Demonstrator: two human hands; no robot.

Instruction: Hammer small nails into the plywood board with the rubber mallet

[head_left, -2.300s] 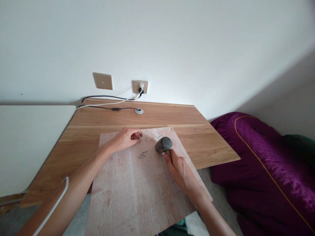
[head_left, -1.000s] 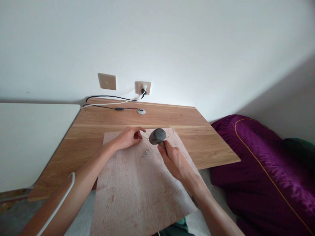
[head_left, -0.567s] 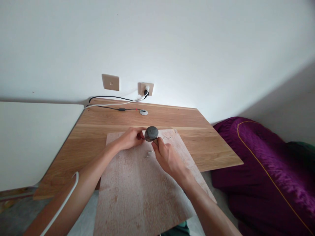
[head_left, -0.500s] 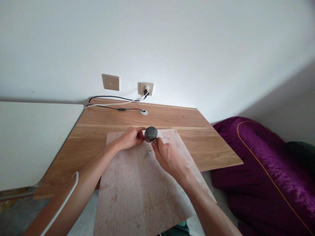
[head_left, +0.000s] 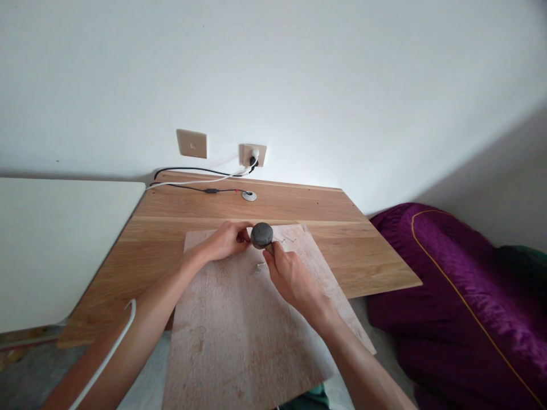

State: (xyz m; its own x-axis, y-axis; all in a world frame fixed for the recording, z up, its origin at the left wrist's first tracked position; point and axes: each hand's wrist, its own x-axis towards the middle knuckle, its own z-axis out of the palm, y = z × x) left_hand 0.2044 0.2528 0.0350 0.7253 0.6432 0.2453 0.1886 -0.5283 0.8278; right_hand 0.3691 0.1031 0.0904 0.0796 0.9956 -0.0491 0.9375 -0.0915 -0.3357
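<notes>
My right hand [head_left: 293,273] is wrapped round the handle of a hammer [head_left: 261,235], whose dark round head faces up towards me over the far part of a pale wooden board [head_left: 243,330]. Just left of the hammer head, my left hand [head_left: 228,240] rests at the board's far edge, its fingers pinched together. Whatever they hold is hidden by the fingers and the hammer head. A few small nails [head_left: 258,266] lie on the board below the hammer head. More thin nails [head_left: 293,240] are scattered to its right.
Beneath the board is a wooden desk [head_left: 367,259] against the wall. Black and white cables run to a wall socket [head_left: 253,155], near a cable hole [head_left: 249,196]. A white panel [head_left: 55,250] stands at left, purple fabric [head_left: 431,296] at right.
The hammer head has dipped very slightly with my right hand. My left hand keeps its place at the board's far edge.
</notes>
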